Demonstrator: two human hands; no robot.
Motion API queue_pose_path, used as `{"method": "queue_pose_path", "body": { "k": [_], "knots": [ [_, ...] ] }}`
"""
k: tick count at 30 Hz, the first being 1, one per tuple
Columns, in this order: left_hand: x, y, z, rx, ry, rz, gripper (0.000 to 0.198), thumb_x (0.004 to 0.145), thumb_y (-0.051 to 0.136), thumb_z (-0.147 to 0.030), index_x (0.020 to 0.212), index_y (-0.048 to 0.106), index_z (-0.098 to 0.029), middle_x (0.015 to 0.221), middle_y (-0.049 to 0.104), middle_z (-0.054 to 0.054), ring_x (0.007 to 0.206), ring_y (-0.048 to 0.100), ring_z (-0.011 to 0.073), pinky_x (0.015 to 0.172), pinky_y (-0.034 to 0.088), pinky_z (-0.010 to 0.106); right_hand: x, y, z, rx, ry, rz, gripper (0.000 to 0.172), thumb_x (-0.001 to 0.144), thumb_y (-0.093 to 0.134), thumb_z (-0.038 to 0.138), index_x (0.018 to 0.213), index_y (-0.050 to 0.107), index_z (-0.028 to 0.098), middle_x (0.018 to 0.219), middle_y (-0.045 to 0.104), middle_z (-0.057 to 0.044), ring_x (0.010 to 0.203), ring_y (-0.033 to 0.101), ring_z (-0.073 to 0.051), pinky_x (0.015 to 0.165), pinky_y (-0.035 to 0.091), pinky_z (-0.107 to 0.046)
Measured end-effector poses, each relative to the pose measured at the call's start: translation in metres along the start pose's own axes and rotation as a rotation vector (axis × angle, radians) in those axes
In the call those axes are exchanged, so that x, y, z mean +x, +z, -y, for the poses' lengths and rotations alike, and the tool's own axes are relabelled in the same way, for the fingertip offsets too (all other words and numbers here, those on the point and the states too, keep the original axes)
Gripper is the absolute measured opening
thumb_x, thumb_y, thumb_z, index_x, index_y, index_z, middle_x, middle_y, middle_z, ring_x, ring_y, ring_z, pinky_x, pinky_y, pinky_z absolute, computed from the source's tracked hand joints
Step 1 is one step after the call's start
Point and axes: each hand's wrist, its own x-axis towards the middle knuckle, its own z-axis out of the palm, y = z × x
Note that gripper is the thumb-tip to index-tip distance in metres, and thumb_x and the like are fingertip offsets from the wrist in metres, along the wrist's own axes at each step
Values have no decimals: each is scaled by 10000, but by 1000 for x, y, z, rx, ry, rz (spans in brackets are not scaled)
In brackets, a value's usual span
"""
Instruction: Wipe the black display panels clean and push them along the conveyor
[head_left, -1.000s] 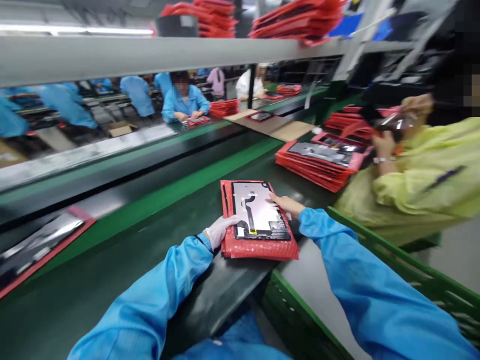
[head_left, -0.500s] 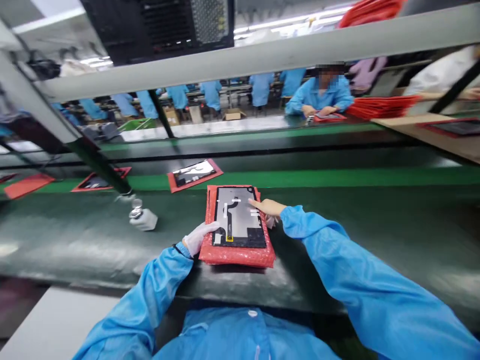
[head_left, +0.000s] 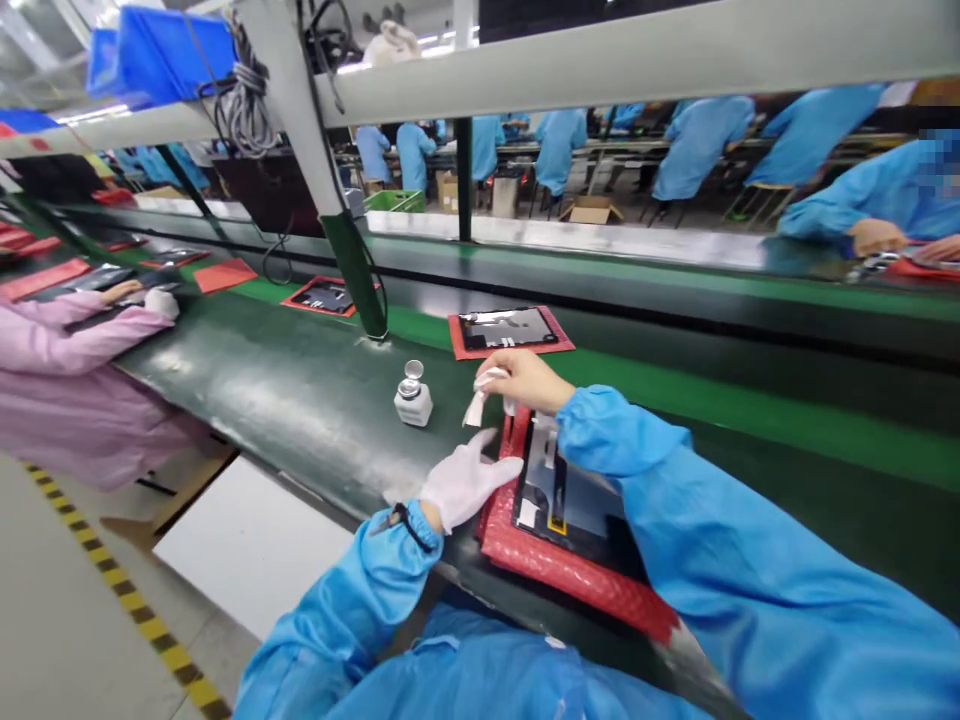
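In the head view, my bare right hand (head_left: 531,380) pinches a crumpled white cloth (head_left: 475,408) above the upper left corner of a display panel (head_left: 585,505). The panel lies back side up, showing a flex cable and white labels, on a stack of red bubble-wrap sleeves (head_left: 577,588). My right forearm hides its right part. My left hand (head_left: 463,485), in a white glove, is open at the left edge of the stack, fingers spread and thumb over the panel's edge. A small white dispenser bottle (head_left: 413,404) with its lid raised stands beyond that hand, left of the cloth.
Another panel on a red sleeve (head_left: 513,333) lies on the green strip behind my right hand. A green post (head_left: 352,270) rises behind the bottle. A person in pink (head_left: 67,370) works at left, a person in blue (head_left: 877,205) across the bench. A white board (head_left: 251,540) is below left.
My view has swung left. My right hand has left the panel's surface and moved left, with the cloth now in plain sight. My left hand has let go of the panel's side and spread its fingers.
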Motion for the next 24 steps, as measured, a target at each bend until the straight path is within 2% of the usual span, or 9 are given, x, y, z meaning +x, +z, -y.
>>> {"method": "queue_pose_path", "body": {
  "k": [3, 5, 7, 10, 12, 15, 18, 22, 24],
  "knots": [
    [-14, -20, 0, -145, 87, -85, 763, 636, 800, -300, 1338, 502, -296, 1038, 686, 54, 925, 642, 233, 944, 432, 356, 30, 41, 6, -110, -104, -29, 131, 696, 581, 46, 757, 617, 157, 684, 626, 24, 632, 588, -108, 649, 470, -231],
    [-23, -30, 2, -319, 137, -95, 827, 662, 781, -301, 1402, 411, -315, 1210, 621, 78, 963, 633, 213, 952, 443, 365, 42, 59, 6, -168, -134, -43, 179, 715, 543, 16, 783, 632, 156, 699, 617, 24, 632, 578, -102, 662, 468, -234],
    [-30, -37, 7, -551, 170, -101, 839, 680, 766, -378, 1419, 374, -316, 1290, 571, 99, 1023, 624, 228, 984, 438, 402, 48, 70, 5, -215, -159, -39, 172, 714, 569, 20, 786, 654, 151, 730, 616, 11, 674, 583, -111, 701, 472, -247],
    [-35, -44, 16, -780, 197, -96, 759, 753, 667, -525, 1412, 391, -270, 1324, 549, 125, 1116, 592, 259, 1043, 397, 444, 53, 78, 2, -297, -269, -9, 54, 721, 663, 138, 770, 686, 142, 826, 611, -27, 757, 584, -133, 763, 477, -277],
    [-35, -47, 22, -802, 214, -100, 684, 799, 610, -533, 1386, 440, -226, 1316, 556, 136, 1148, 574, 257, 1071, 367, 437, 56, 81, -1, -359, -367, 33, 101, 778, 621, 190, 729, 691, 137, 866, 592, -47, 795, 578, -139, 796, 476, -289],
    [-33, -49, 28, -801, 210, -121, 579, 830, 588, -477, 1326, 516, -186, 1275, 586, 143, 1093, 601, 238, 1060, 377, 425, 61, 85, -3, -424, -438, 64, 202, 795, 505, 75, 791, 694, 147, 906, 593, -61, 867, 579, -152, 843, 467, -298],
    [-31, -50, 32, -803, 178, -138, 501, 835, 594, -432, 1264, 573, -174, 1242, 611, 140, 1040, 624, 225, 1037, 402, 410, 66, 90, -2, -475, -395, 24, 274, 731, 531, 17, 931, 662, 149, 922, 619, -63, 878, 577, -167, 847, 459, -301],
    [-30, -53, 36, -799, 159, -158, 568, 798, 626, -470, 1287, 556, -190, 1260, 603, 141, 1032, 632, 246, 1027, 413, 436, 69, 95, -1, -558, -399, 68, 120, 730, 578, 49, 776, 642, 140, 888, 620, -65, 856, 570, -164, 832, 448, -273],
    [-30, -56, 37, -816, 157, -138, 610, 788, 625, -498, 1310, 533, -196, 1288, 583, 143, 1034, 633, 258, 1033, 407, 459, 70, 97, -2, -609, -449, 115, 138, 771, 551, 73, 685, 628, 149, 874, 605, -62, 831, 559, -154, 819, 442, -264]
  ]
}}
